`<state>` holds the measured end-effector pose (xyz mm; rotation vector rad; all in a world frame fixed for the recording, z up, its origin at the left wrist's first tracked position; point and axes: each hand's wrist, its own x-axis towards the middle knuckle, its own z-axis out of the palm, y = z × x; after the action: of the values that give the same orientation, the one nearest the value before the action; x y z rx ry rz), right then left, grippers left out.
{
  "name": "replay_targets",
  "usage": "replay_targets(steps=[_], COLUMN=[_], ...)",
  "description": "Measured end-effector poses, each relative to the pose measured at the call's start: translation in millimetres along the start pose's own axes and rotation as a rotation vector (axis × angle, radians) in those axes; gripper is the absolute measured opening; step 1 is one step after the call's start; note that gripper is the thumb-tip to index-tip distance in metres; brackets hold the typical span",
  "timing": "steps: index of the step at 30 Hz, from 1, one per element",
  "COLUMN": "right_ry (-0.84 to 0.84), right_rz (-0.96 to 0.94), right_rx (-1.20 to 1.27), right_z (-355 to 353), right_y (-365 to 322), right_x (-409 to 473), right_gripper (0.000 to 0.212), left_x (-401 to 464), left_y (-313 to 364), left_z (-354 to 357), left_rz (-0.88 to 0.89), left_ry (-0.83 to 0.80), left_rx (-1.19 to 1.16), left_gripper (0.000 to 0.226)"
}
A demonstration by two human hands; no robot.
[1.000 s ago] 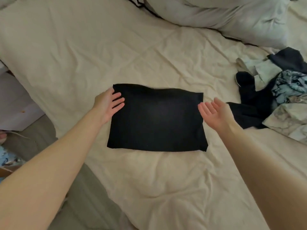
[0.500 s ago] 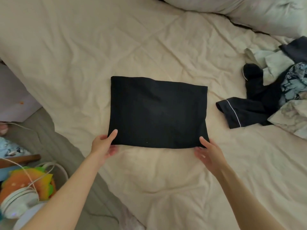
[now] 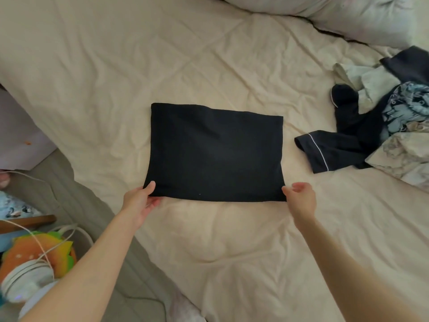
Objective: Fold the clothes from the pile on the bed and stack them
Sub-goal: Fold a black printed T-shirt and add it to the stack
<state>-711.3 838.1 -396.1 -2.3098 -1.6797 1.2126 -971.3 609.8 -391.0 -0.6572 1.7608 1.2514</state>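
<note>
Two hands pinch the near corners of a flat folded black cloth (image 3: 214, 153) mid-bed: left hand (image 3: 139, 203), right hand (image 3: 300, 197). Bare cream sheet (image 3: 92, 77) surrounds it; the rumpled clothes pile (image 3: 383, 126) lies at the right edge.

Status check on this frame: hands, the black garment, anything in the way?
Left hand pinching near-left corner of folded black garment. Right hand at near-right corner, grip unclear. Unfolded pile off right, apart.

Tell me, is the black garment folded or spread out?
Folded: the black garment lies flat as a neat rectangle on the bed.
</note>
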Motion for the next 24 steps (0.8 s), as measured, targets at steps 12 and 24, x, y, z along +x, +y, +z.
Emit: replay_targets(steps=[12,24], right_ry=[-0.446,-0.385], right_rz=[-0.592,0.252], right_rx=[-0.104,0.569], right_z=[36,-17], right_y=[5,-28], right_x=[-51,0], right_gripper=[0.039,0.014], left_x=[-80,-75], left_y=[4,-70], left_z=[76,148], left_rz=[0.693,1.148], left_ry=[0.161,-0.193], left_rx=[0.297,1.411], left_gripper=[0.018,0.041])
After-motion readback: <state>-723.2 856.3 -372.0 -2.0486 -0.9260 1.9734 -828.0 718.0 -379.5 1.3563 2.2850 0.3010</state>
